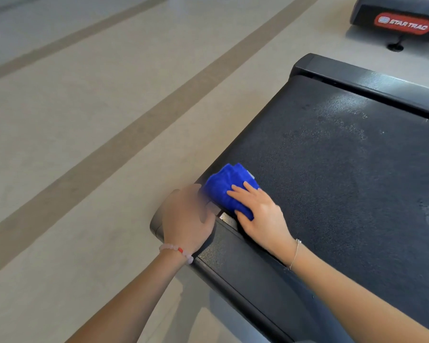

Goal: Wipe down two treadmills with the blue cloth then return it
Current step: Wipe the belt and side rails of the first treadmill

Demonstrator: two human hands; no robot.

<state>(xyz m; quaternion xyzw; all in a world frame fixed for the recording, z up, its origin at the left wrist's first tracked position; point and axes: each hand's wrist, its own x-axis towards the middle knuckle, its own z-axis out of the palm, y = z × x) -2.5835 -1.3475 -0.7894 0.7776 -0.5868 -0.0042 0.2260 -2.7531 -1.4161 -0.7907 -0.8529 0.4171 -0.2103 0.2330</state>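
Observation:
A black treadmill point(332, 157) fills the right half of the head view, its dusty belt running toward the upper right. A bunched blue cloth point(223, 189) lies at the rear left corner of the belt. My right hand point(260, 214) presses flat on the cloth, fingers spread over it. My left hand point(186, 216) rests on the treadmill's rear corner cap just left of the cloth, blurred, its fingers curled against the cloth's edge. A second treadmill point(401, 21) with a red Star Trac label shows at the top right.
Beige floor point(84, 169) with darker brown stripes spreads to the left and behind the treadmill. A black floor plug or foot point(395, 47) sits under the second machine. The treadmill's side rail point(245, 276) runs toward me at the bottom.

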